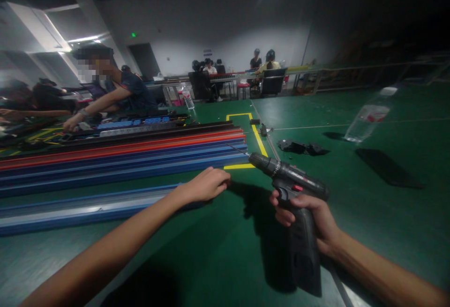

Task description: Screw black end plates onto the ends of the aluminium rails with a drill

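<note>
My right hand (312, 218) is wrapped round the grip of a black cordless drill (302, 178), with fingers near its trigger. The drill's long thin bit points up and left, toward the ends of the blue rails. My left hand (209, 184) is over the right end of the nearest blue rail (94, 208), which has a pale middle strip. Its fingers are curled closed, and what they hold, if anything, is hidden. Behind that hand lie more long blue rails (140, 161) and red rails (168, 141), side by side.
Small black parts (302, 147) and a dark flat phone-like object (388, 168) lie at right on the green table (386, 236). A water bottle (369, 117) stands near them. Yellow tape (259, 140) marks the tabletop. Across the table, a co-worker (130, 89) reaches over blue-topped parts.
</note>
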Demonstrator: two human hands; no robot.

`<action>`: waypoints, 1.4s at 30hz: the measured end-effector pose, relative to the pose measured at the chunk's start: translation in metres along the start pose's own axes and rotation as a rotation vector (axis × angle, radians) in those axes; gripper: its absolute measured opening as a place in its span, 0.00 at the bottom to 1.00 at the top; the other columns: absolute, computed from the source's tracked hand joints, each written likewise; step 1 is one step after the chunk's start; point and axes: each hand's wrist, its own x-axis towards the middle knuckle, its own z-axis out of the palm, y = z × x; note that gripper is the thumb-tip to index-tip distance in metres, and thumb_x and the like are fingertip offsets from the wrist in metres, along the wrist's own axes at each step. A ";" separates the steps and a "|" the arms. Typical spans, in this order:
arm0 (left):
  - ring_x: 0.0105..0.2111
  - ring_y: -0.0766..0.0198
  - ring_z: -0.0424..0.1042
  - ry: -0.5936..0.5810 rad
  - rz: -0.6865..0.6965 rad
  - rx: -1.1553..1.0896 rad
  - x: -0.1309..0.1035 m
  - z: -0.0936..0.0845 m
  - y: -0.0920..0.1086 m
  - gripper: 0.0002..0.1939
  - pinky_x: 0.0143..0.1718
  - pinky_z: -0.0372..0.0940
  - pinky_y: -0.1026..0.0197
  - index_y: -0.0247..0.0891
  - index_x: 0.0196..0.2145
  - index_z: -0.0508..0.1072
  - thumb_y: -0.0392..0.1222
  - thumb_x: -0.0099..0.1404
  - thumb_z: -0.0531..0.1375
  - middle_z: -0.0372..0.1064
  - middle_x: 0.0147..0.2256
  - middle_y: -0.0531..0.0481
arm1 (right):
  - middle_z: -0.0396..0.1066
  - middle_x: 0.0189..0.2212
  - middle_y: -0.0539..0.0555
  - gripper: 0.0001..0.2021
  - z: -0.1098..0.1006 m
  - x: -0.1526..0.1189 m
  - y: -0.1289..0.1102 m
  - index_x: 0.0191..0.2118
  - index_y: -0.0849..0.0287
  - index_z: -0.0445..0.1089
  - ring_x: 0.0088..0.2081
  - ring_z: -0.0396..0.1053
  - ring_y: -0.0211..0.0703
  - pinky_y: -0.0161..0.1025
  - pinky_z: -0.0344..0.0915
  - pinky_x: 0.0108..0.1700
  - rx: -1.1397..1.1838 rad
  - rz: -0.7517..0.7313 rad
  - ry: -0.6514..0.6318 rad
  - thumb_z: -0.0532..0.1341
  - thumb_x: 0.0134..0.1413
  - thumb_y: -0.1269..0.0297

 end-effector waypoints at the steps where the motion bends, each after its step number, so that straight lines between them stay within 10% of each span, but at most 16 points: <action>1: 0.37 0.60 0.73 0.002 -0.007 -0.001 -0.002 0.001 -0.002 0.06 0.38 0.61 0.59 0.40 0.38 0.72 0.37 0.70 0.55 0.74 0.36 0.49 | 0.70 0.23 0.53 0.14 -0.001 0.000 0.001 0.41 0.67 0.77 0.23 0.63 0.36 0.33 0.61 0.27 -0.001 0.005 0.002 0.64 0.47 0.67; 23: 0.38 0.56 0.71 0.012 -0.076 0.115 0.004 0.006 0.001 0.07 0.39 0.62 0.56 0.38 0.36 0.74 0.39 0.69 0.56 0.73 0.36 0.46 | 0.73 0.30 0.56 0.13 -0.006 0.003 0.005 0.41 0.66 0.76 0.24 0.63 0.36 0.34 0.62 0.28 -0.043 0.018 0.009 0.62 0.49 0.67; 32: 0.42 0.59 0.65 0.204 -0.218 -0.184 -0.044 -0.024 0.002 0.12 0.47 0.62 0.56 0.40 0.43 0.66 0.46 0.77 0.46 0.67 0.41 0.47 | 0.72 0.31 0.56 0.14 -0.008 0.002 0.007 0.40 0.68 0.78 0.23 0.65 0.34 0.32 0.62 0.27 -0.032 0.071 0.003 0.66 0.45 0.66; 42: 0.39 0.61 0.63 0.463 -0.334 -0.425 -0.081 -0.006 -0.013 0.15 0.44 0.60 0.58 0.39 0.39 0.65 0.48 0.77 0.45 0.63 0.37 0.49 | 0.74 0.33 0.61 0.16 -0.018 0.002 0.023 0.41 0.71 0.78 0.22 0.65 0.33 0.33 0.63 0.27 -0.016 0.159 -0.110 0.64 0.47 0.66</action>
